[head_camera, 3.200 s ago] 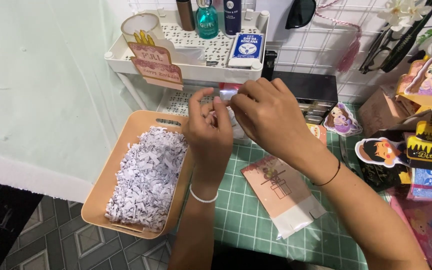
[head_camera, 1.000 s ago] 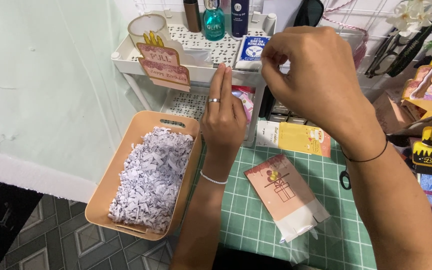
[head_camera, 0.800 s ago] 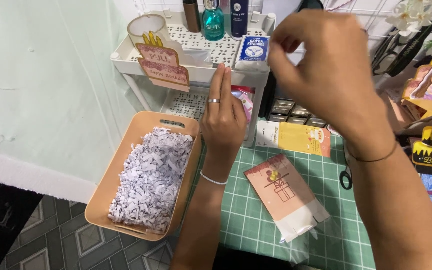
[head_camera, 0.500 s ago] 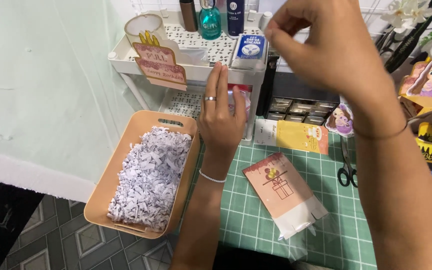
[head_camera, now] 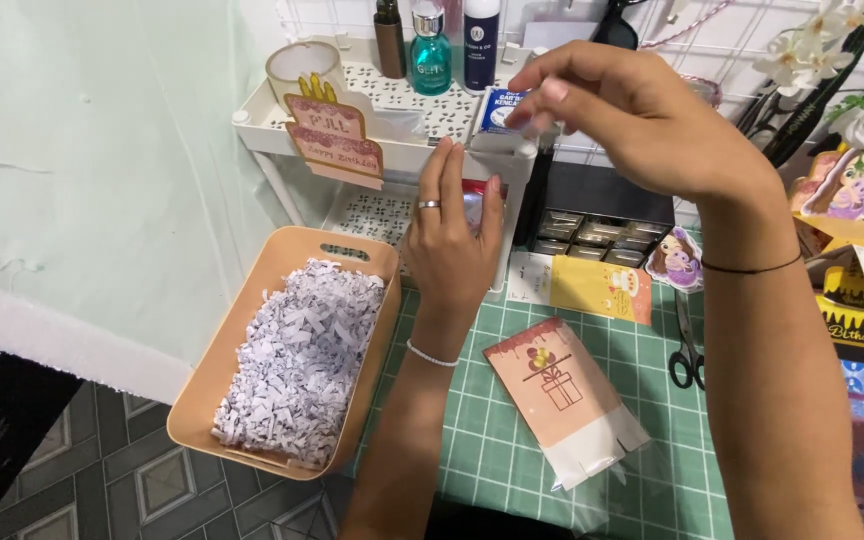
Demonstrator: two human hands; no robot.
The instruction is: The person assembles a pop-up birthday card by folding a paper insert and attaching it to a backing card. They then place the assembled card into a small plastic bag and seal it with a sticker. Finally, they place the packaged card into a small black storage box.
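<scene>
The scene is bright and evenly lit, with soft light from above and only faint shadows under the left hand (head_camera: 449, 255) and beside the tray (head_camera: 242, 330). The right hand (head_camera: 642, 125) shows slight motion blur at its fingers (head_camera: 537, 105), while the green mat (head_camera: 492, 440) stays sharp. A clear plastic sleeve (head_camera: 592, 470) catches mild glare, and the floor (head_camera: 102, 470) sits dimmer.

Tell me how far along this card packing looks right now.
Looks done: one card sleeve lies on the green mat, its card inside. In hand: the left hand reaches under the white shelf; the right hand pinches something too small to tell. Left: the shredded paper sits in the tray, and another card lies unsleeved.
</scene>
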